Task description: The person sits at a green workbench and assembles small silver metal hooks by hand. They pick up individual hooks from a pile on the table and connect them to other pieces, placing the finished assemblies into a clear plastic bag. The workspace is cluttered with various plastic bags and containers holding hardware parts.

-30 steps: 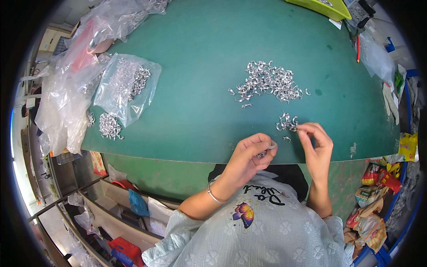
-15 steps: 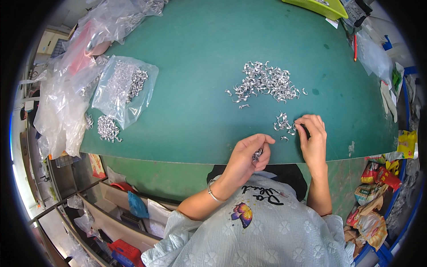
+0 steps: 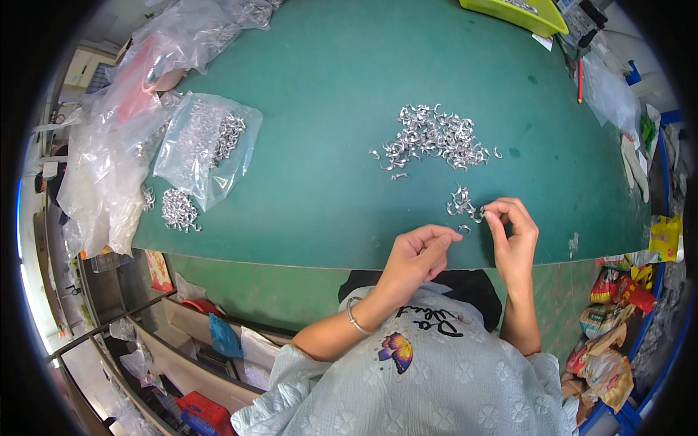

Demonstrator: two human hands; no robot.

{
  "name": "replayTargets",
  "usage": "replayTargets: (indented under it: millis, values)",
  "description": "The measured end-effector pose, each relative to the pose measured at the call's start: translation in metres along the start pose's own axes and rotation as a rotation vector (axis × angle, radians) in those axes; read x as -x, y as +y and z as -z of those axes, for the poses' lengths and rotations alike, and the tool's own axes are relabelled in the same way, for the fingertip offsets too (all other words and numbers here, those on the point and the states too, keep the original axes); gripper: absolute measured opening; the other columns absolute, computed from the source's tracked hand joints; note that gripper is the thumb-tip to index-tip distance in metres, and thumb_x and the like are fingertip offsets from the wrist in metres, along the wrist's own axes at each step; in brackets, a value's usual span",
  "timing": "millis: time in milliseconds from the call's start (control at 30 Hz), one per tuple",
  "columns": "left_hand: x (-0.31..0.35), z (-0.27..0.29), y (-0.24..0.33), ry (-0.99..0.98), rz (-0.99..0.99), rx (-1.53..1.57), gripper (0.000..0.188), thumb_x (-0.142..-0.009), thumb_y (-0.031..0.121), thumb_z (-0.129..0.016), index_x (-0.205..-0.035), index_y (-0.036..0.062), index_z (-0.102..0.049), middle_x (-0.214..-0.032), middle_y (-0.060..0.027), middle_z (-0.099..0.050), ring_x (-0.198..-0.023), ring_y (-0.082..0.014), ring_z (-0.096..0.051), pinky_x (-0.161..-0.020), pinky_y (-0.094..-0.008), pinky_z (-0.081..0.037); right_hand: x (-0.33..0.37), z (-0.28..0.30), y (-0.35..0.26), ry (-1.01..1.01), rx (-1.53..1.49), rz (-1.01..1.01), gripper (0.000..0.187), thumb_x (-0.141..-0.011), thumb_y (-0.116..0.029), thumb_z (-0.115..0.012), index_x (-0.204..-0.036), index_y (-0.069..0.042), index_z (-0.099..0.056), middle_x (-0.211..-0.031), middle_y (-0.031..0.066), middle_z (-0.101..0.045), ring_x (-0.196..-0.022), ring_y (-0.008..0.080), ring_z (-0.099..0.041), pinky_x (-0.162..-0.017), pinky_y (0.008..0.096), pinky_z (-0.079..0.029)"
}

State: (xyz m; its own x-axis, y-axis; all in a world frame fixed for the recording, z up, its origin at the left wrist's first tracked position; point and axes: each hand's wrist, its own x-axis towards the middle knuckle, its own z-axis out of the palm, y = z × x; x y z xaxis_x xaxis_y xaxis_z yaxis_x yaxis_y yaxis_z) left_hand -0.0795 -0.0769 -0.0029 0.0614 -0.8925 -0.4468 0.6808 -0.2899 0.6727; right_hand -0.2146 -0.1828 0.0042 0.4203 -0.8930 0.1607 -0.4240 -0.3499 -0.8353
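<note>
My left hand point(image 3: 418, 260) is curled closed near the table's front edge. Small curved metal pieces showed in its palm a moment ago; its folded fingers now hide them. To its right, my right hand point(image 3: 515, 227) has thumb and forefinger pinched together on a small curved metal piece point(image 3: 481, 214). Just left of those fingertips lies a small cluster of silvery curved metal pieces point(image 3: 459, 202). One loose piece point(image 3: 464, 229) rests close to my left fingertips. Farther back is a larger heap of the same pieces point(image 3: 436, 138).
On the left of the green table point(image 3: 313, 145) lies a clear plastic bag point(image 3: 240, 160) partly filled with metal pieces, with a small pile point(image 3: 179, 211) beside it. More plastic bags point(image 3: 102, 182) cover the left edge. A yellow-green basket point(image 3: 509, 13) stands far right.
My left hand has turned over and moved slightly right and forward, so the pieces in its palm no longer show. My right hand has shifted slightly toward me.
</note>
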Motion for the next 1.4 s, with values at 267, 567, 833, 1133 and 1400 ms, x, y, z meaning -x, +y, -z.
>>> replayTargets:
  millis: [267, 567, 833, 1133, 1400]
  values:
    - [-0.005, -0.012, 0.000, 0.114, -0.299, -0.330, 0.022, -0.078, 0.003, -0.062, -0.100, 0.0008, -0.058, -0.058, 0.0078, -0.038, -0.053, 0.0002, -0.030, -0.047, -0.0170, -0.022, 0.013, -0.007, -0.025, -0.080, -0.208, 0.048, 0.010, -0.072, 0.007, -0.061, -0.081, 0.003, -0.059, -0.079, 0.0090, -0.057, -0.062, 0.0140, -0.051, -0.057, 0.0237, -0.042]
    - [-0.001, -0.014, 0.000, 0.151, -0.380, -0.340, 0.018, -0.076, 0.001, -0.065, -0.093, 0.0018, -0.060, -0.057, 0.0074, -0.040, -0.053, 0.0002, -0.032, -0.046, -0.0165, -0.024, 0.020, -0.009, -0.028, -0.119, -0.551, -0.096, 0.006, -0.079, 0.006, -0.056, -0.084, 0.005, -0.057, -0.087, 0.0072, -0.054, -0.072, 0.0091, -0.049, -0.063, 0.0207, -0.040]
    - [-0.002, -0.014, 0.001, 0.124, -0.403, -0.242, 0.014, -0.075, -0.001, -0.065, -0.087, 0.0001, -0.059, -0.058, 0.0061, -0.043, -0.053, 0.0001, -0.034, -0.047, -0.0159, -0.027, 0.025, -0.011, -0.026, -0.204, -0.784, -0.228, 0.008, -0.086, -0.001, -0.051, -0.093, 0.002, -0.053, -0.087, 0.0056, -0.055, -0.073, 0.0075, -0.051, -0.064, 0.0204, -0.042]
    - [0.001, -0.016, 0.004, 0.091, -0.384, -0.196, 0.010, -0.077, -0.003, -0.062, -0.086, -0.0025, -0.058, -0.060, 0.0023, -0.048, -0.060, -0.0037, -0.048, -0.058, -0.0191, -0.043, 0.026, -0.008, -0.030, -0.222, -0.790, -0.246, 0.010, -0.088, -0.005, -0.050, -0.095, 0.003, -0.052, -0.082, 0.0056, -0.056, -0.072, 0.0093, -0.054, -0.064, 0.0212, -0.043]
    - [0.002, -0.016, 0.006, 0.032, -0.371, -0.132, 0.010, -0.080, 0.001, -0.060, -0.088, -0.0018, -0.056, -0.065, 0.0001, -0.051, -0.062, -0.0055, -0.050, -0.061, -0.0204, -0.044, 0.027, -0.009, -0.033, -0.203, -0.787, -0.186, 0.009, -0.088, -0.005, -0.050, -0.092, 0.002, -0.052, -0.084, 0.0061, -0.055, -0.071, 0.0100, -0.053, -0.064, 0.0215, -0.044]
